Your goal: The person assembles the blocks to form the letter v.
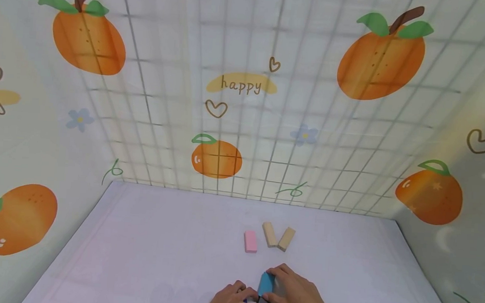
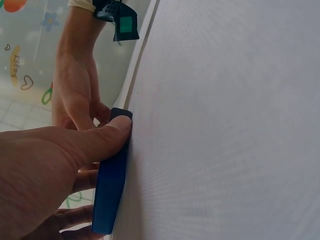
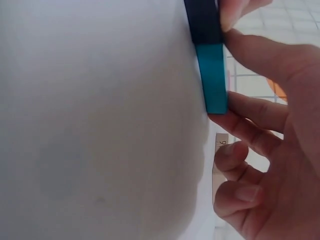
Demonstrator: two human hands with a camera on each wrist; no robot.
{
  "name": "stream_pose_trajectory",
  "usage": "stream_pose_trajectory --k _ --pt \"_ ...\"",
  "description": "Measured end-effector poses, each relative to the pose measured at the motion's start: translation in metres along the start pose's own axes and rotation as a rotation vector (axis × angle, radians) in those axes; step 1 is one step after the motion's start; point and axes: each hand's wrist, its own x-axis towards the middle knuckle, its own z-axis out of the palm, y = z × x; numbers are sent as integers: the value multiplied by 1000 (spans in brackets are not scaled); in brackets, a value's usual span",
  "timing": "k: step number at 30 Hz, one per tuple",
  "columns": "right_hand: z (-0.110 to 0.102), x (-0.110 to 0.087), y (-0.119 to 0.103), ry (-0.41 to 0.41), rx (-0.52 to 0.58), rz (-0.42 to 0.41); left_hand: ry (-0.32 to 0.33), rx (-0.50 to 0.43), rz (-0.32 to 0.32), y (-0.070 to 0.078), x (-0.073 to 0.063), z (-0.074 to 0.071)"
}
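Note:
My right hand [image 1: 300,292] pinches a light blue block [image 1: 266,283] lengthwise, fingertips at its far end and thumb close to the near end. A black block [image 3: 204,22] lies end to end with it in the right wrist view. Over the black block in the head view reaches the thumb of my left hand [image 1: 233,301]. That hand grips a dark blue block [image 2: 111,187], its thumb pressed at one end and its other fingers behind. In the head view the left fingers hide most of the dark blue block.
Farther back on the white table [image 1: 158,239] lies a pink block [image 1: 250,242]. Two plain wooden blocks, one on the left [image 1: 269,234] and one on the right [image 1: 286,239], form a V beside it. Patterned cloth walls [image 1: 156,132] enclose the table's back and sides.

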Motion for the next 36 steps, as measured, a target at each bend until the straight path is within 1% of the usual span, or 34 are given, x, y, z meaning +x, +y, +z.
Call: stream_pose_trajectory --k 3,5,12,20,30,36 --pt "-1 1 1 -19 3 28 19 1 0 0 -1 0" --pt "-1 2 1 -31 -1 38 20 -1 -2 0 -1 -1" --pt "-1 0 4 -38 28 24 -35 -18 -28 1 0 -1" --pt "-3 0 3 -41 20 17 -69 -41 -33 1 1 -4" --pt "-2 1 5 -46 23 23 -102 -23 -42 2 3 -6" --pt "-1 1 6 -50 21 20 -95 -16 -40 2 3 -5"
